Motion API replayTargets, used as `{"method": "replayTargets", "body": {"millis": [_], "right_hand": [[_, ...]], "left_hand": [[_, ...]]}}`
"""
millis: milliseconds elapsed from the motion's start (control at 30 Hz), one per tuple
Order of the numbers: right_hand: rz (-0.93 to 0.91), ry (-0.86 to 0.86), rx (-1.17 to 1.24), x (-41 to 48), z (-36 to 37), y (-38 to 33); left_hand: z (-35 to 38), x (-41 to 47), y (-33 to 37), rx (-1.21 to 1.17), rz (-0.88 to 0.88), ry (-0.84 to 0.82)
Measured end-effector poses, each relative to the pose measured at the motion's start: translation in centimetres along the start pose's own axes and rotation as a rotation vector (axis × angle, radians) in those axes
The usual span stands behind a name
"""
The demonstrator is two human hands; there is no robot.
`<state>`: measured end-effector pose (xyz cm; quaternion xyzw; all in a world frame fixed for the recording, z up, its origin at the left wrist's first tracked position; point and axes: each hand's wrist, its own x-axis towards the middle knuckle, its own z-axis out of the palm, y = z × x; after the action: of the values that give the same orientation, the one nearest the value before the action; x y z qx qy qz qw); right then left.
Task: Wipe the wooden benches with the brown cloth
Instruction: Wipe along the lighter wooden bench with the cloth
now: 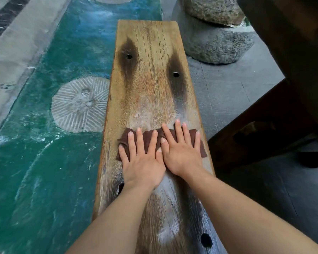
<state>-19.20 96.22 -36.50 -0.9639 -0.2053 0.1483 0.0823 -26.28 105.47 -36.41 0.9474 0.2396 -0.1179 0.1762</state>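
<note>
A: Where is the cloth [146,139]?
B: Spread flat across the bench [151,79], about midway along the plank and reaching nearly edge to edge. Both hands sit on top of it, side by side, thumbs meeting.
A: Gripping it?
B: No. The left hand [143,162] and right hand [182,154] lie flat, fingers straight and spread, palms pressing down. Nothing is curled round it or pinched. The cloth shows between the fingers and at both sides. The right fingertips [177,122] reach past its far edge onto wood, and the heels of the palms look to rest on bare wood behind it.
A: How would it handle?
B: Thin and limp, I'd judge — light, with rumpled edges and a small fold by the left little finger. It will likely bunch or slip from under a palm unless the pressure is even. Flat palms over its middle seem the best hold. A pinch at a corner would only drag it into a rope.
A: And the wood?
B: Rough, cracked grain, with two round holes [176,74] further up — the cloth could snag there. That far stretch looks not yet wiped
</note>
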Motion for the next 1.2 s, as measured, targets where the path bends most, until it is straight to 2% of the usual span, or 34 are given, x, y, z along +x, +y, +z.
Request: {"method": "replayTargets", "body": {"millis": [300, 667, 900, 1200], "right_hand": [[-0.045, -0.043, -0.012, -5.9, 2.0, -3.3], [-0.01, -0.13, -0.044, -8.0, 1.9, -4.8], [-0.049, -0.109, -0.066, -3.4, 0.7, -3.9], [-0.135, -0.069, -0.073, 7.0, -1.2, -2.9]], "left_hand": [[0.9, -6.5, -3.5, 0.026, -0.08, 0.037], [-0.7, -8.2, -5.1, 0.024, -0.064, -0.162], [-2.1, -3.7, -4.8, 0.006, -0.055, -0.195], [-3.8, 5.8, -2.8, 0.015, -0.123, -0.089]]}}
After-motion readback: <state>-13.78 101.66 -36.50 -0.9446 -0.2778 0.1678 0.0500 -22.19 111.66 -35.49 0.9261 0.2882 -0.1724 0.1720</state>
